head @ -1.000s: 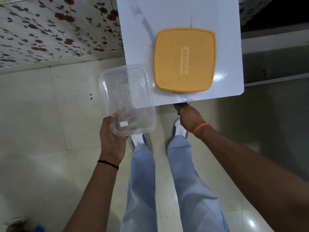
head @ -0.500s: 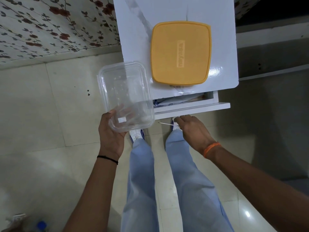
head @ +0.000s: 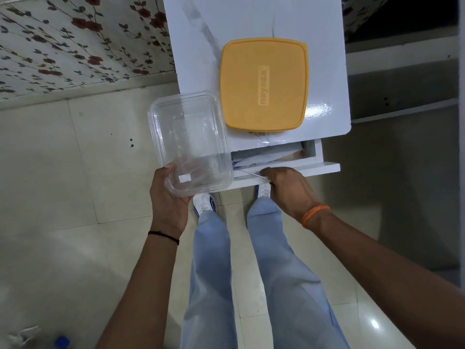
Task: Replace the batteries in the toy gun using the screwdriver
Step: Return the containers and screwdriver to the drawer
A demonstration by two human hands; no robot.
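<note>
A person stands at a small white cabinet [head: 327, 71], whose drawer [head: 289, 170] stands pulled out a little, about as far as half a second ago and well beyond its closed position of a second ago. The right hand [head: 286, 190], an orange band on its wrist, has moved up from below the drawer front and now rests against that front edge, fingers curled around the handle of a screwdriver [head: 251, 173]. Only the thin metal shaft and a sliver of yellow handle show. The shaft lies nearly level across the view, its long axis running left to right with a slight rise toward the left, the tip pointing left toward the drawer's left end.

The left hand [head: 168, 200], a black thread on its wrist, grips the near corner of a clear plastic container [head: 188, 144], thumb over the rim and fingers beneath; the container hangs past the cabinet's left edge, much as it did before. An orange lid [head: 264, 84] lies flat on the cabinet top, just right of the container. Papers [head: 264, 157] show inside the drawer.
</note>
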